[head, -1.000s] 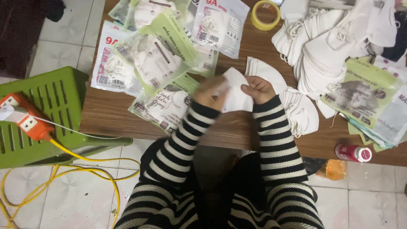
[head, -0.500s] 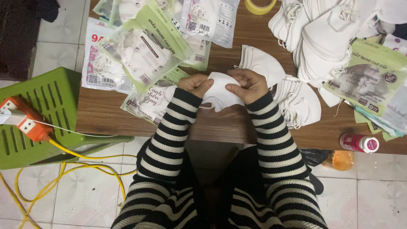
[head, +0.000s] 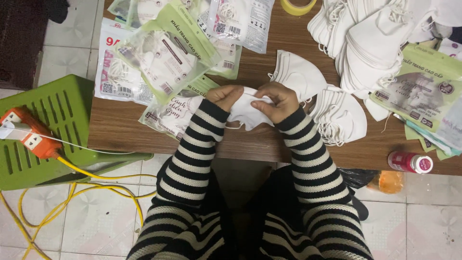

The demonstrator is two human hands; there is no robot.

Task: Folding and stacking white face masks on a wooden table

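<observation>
Pinching a white face mask [head: 248,113] between both hands: left hand [head: 226,96] and right hand [head: 278,100] each have their grip clamped on its top edge, mask hanging just below, over the counter [head: 120,127] edge. Mask is folded, white, ear loop dangling. More white masks [head: 337,115] just right of the grip, green packets [head: 166,58] up-left. Wooden counter, tiled floor [head: 423,221], green stool [head: 62,120] left.

One tape roll [head: 298,6], one red-capped bottle [head: 410,162], one green stool [head: 53,130], one orange power strip [head: 29,133].
</observation>
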